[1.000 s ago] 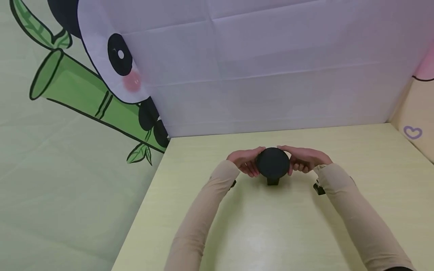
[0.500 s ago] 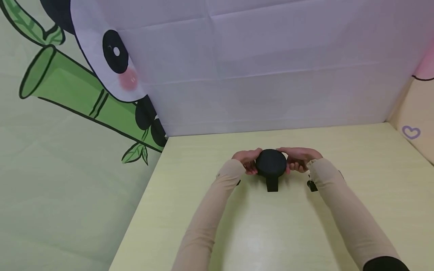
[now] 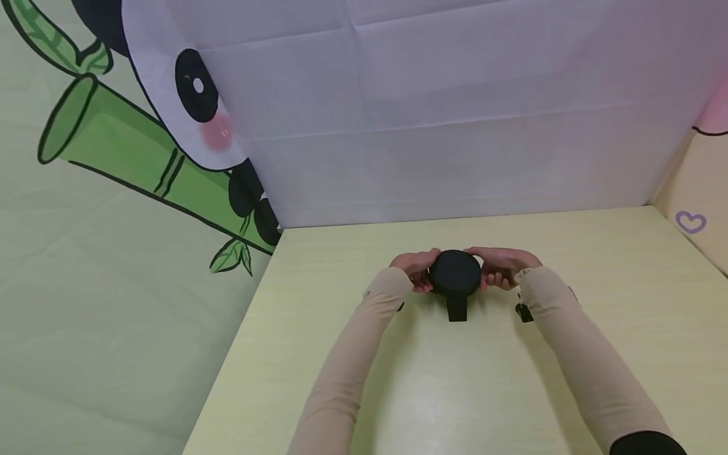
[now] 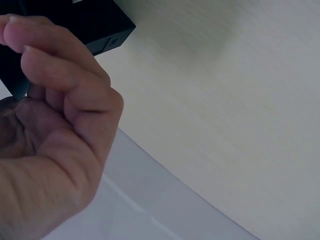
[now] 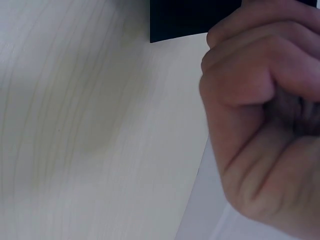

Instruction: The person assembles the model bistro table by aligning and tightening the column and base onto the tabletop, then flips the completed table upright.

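On the table, a black object with a round, flat disc and a rectangular block below it [image 3: 455, 273] stands between both hands. My left hand [image 3: 417, 268] grips its left side, the thumb along the upper edge and the fingers curled lower down. From the other side, my right hand [image 3: 503, 265] holds it the same way. In the left wrist view, the curled left hand [image 4: 70, 95] lies against a boxy black part [image 4: 102, 27] with a small marking on its end. The right wrist view has the curled right hand [image 5: 265, 95] beside a flat black face [image 5: 187, 19].
The pale wooden table [image 3: 455, 392] ends at a whitish cloth backdrop [image 3: 443, 126]. To the left hangs a printed cloth with a green bamboo stalk [image 3: 131, 142]. A beige panel with a purple heart [image 3: 691, 222] stands at the right. A small black piece [image 3: 524, 312] shows under the right wrist.
Over the first half second, the black object tilted so more of its lower block shows. The left hand shifted right and the right hand slightly left. Since then, almost nothing has moved.
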Motion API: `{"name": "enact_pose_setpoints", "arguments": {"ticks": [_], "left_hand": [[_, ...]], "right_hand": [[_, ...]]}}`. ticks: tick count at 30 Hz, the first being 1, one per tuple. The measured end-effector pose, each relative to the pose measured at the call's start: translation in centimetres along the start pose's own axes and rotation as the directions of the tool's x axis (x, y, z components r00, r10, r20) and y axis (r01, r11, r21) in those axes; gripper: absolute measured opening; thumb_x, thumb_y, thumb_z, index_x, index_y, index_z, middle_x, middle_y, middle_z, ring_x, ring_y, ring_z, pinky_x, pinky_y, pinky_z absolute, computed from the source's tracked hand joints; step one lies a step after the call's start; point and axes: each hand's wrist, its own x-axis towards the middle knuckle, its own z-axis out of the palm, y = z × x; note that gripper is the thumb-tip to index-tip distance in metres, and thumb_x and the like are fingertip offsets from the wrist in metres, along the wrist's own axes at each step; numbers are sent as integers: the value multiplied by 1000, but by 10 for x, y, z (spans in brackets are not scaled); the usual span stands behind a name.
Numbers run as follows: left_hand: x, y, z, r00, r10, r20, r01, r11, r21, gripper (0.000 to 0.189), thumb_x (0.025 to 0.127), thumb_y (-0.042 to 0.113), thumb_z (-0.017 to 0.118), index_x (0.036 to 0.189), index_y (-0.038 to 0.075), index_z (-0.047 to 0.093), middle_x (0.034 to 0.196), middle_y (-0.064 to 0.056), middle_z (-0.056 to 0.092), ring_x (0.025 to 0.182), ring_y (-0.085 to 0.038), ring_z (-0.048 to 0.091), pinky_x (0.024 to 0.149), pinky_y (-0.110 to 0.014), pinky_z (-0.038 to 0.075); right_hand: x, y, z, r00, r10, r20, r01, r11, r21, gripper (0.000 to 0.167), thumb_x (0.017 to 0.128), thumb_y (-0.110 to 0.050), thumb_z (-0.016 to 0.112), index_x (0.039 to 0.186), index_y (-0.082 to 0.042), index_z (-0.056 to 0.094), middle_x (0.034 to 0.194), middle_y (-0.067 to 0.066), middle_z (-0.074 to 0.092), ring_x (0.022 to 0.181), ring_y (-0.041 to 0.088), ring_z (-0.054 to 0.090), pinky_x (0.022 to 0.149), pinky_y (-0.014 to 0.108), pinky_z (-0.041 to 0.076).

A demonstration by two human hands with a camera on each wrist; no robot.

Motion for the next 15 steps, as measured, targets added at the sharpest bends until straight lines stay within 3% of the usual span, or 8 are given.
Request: {"name": "enact_pose_setpoints", "arguments": {"ticks": [9, 13, 15], "left_hand": [[1, -1, -2, 1000, 10, 20, -10, 1000, -11, 74, 106, 56, 36, 70, -3, 64, 63, -9, 61, 52, -14, 53, 54, -24, 46], [7, -6, -3, 1000, 20, 18, -20, 1000, -12, 78, 105, 63, 37, 70, -2, 63, 63, -8, 61, 51, -13, 54, 57, -27, 48], [10, -10, -3, 998, 55, 6, -55, 998, 14, 80, 104, 67, 36, 69, 1, 63, 62, -7, 61, 51, -14, 54, 62, -30, 50]], "right_hand": [[2, 0, 1, 1000, -15, -2, 15, 1000, 2, 86, 104, -67, 24, 70, -5, 73, 55, -9, 42, 44, 0, 29, 47, 16, 28], [-1, 7, 4, 994, -98, -55, 99, 995, 19, 84, 106, -65, 25, 71, -5, 71, 55, -8, 43, 46, 2, 29, 48, 18, 28], [-5, 14, 6, 982, -160, -97, 164, 986, 34, 80, 107, -63, 26, 73, -5, 70, 56, -7, 42, 47, 4, 29, 48, 20, 27]]}}
